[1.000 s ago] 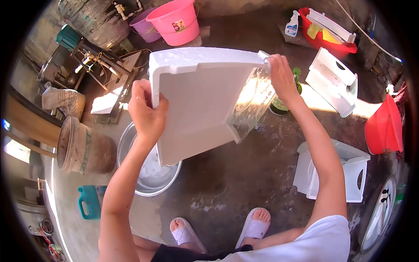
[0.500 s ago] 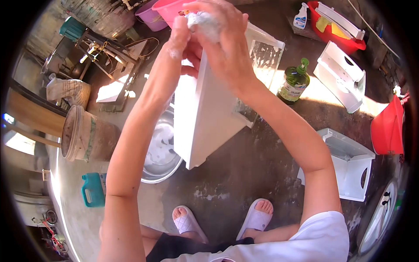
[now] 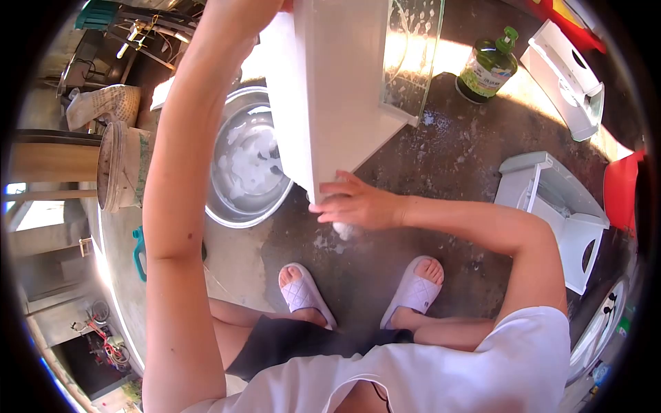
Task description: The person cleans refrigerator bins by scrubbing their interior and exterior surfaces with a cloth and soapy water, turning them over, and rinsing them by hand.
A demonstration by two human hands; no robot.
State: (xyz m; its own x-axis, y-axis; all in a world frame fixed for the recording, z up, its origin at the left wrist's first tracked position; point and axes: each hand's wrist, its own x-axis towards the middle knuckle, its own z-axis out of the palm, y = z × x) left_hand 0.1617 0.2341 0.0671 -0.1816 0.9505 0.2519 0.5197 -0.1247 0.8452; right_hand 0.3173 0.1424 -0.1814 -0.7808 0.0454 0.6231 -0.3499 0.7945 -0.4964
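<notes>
A large white drawer (image 3: 337,89) with a clear front panel (image 3: 413,55) is held up on its side over the wet floor. My left hand (image 3: 286,5) is at its upper edge, mostly cut off by the top of the frame, its fingers hidden. Down at the drawer's bottom corner is my right hand (image 3: 361,201), its fingers curled around a whitish, sudsy cloth or sponge (image 3: 342,229) that shows below the palm. Behind the drawer's left side stands a metal basin (image 3: 241,155) with soapy water.
A green pump bottle (image 3: 486,67) stands right of the drawer. Two white drawers (image 3: 561,82) (image 3: 551,213) lie farther right, beside a red bucket (image 3: 623,193). At left are a dirty bucket (image 3: 124,165) and a teal jug (image 3: 139,253). My slippered feet are below.
The drawer has turned from facing me onto its side. My right hand has gone from its upper edge to its lower corner with the whitish item. The view has tilted down.
</notes>
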